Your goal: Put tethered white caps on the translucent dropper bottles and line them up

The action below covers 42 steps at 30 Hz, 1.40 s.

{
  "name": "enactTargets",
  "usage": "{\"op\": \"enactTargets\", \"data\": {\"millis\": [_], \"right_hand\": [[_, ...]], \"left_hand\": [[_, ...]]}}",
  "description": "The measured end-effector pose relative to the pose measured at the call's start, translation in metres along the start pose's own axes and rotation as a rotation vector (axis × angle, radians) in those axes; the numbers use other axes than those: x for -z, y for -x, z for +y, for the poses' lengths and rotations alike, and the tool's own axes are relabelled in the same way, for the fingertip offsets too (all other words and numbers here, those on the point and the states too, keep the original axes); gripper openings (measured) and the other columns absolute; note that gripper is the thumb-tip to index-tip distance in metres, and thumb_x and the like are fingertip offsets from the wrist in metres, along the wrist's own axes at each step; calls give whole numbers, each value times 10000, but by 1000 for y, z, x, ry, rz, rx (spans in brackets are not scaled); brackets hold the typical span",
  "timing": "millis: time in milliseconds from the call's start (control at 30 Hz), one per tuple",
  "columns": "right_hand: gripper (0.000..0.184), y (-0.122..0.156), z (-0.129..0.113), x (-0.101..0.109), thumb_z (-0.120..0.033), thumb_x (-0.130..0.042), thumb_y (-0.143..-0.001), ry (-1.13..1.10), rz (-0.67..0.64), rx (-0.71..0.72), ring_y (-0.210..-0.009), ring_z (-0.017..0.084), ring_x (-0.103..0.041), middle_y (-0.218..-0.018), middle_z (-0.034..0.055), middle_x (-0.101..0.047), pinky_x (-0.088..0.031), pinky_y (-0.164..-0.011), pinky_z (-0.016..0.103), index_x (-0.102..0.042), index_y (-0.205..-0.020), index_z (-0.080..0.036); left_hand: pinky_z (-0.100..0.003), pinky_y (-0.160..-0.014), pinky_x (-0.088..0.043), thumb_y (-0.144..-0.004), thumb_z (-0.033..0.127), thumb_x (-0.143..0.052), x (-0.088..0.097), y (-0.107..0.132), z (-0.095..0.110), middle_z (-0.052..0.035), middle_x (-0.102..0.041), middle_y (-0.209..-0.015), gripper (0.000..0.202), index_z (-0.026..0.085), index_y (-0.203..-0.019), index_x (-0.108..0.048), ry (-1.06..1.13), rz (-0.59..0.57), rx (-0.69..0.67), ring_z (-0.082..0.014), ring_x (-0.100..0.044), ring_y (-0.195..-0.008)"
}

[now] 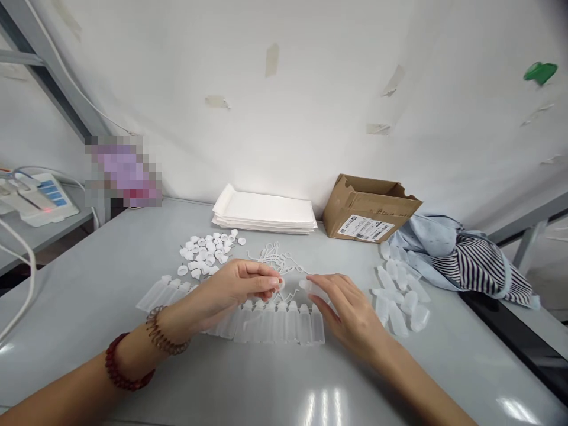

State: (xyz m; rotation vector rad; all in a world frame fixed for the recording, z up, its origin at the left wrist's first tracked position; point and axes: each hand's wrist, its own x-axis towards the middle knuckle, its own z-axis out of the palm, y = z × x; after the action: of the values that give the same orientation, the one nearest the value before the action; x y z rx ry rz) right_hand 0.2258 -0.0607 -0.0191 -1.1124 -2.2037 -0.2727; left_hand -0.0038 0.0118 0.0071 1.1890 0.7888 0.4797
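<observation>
My left hand (248,287) is closed in a pinch on a small white plastic loop (281,284). Facing it, my right hand (350,307) grips a translucent plastic bottle (316,290), its narrow neck turned toward the left fingers; the two held things are apart. Below both hands lies a row of similar translucent bottles (284,324), necks pointing away from me. My left wrist hides part of this row, which shows again farther left. Just beyond the hands is a tangle of thin white looped straps (277,255).
Small white caps (209,251) are heaped at the left. Loose translucent bottles (399,290) are piled at the right. Along the wall stand stacked white envelopes (266,207) and an open cardboard box (370,210). Striped cloth (477,260) lies at the right edge, a power strip (44,201) far left.
</observation>
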Motion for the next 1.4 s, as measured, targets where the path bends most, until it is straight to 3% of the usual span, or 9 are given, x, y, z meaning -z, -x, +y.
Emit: {"op": "enactTargets", "data": {"millis": [333,567,800,1000,1400], "right_hand": [[384,3,-17,-2,-62,-484,-912,-110,1,13,-823,198,-659,-943,101,-700,-571,-683,327,-442,-1286,-141],[382,5,-21,-4,-44,-522,-893,-151,15,14,-852,195,-659,-961,117,-700,-583,-704,317,-462,-1266,-103],[412,2,-23,-2,-33,-501,-890,-119,37,41,-851,188,-672,-963,116,-707,-590,-683,302,-468,-1294,-111],[413,4,-22,-2,49,-450,-848,-78,-7,57,-888,193,-677,-1022,140,-697,-589,-689,305,-588,-1197,-122],[416,4,-20,-4,-9,-520,-871,-114,34,64,-907,206,-679,-1028,154,-703,-605,-668,301,-510,-1276,-100]], "left_hand": [[-323,-843,-447,-763,390,-723,-14,0,-12,15,-661,-777,182,249,-878,-723,-76,-30,7,-155,-577,-759],[-279,-815,-433,-780,364,-717,-15,0,-12,26,-642,-761,143,233,-835,-709,-50,-46,-1,-134,-551,-742],[-301,-823,-442,-768,381,-713,-18,0,-14,13,-627,-749,175,219,-833,-702,-54,-30,7,-151,-552,-740],[-290,-809,-447,-784,384,-700,-20,-1,-16,21,-618,-725,169,224,-839,-708,-64,-32,-22,-147,-550,-739],[-298,-815,-468,-814,403,-669,-18,-1,-19,9,-647,-756,192,235,-883,-729,-102,-18,-48,-152,-574,-760]]}}
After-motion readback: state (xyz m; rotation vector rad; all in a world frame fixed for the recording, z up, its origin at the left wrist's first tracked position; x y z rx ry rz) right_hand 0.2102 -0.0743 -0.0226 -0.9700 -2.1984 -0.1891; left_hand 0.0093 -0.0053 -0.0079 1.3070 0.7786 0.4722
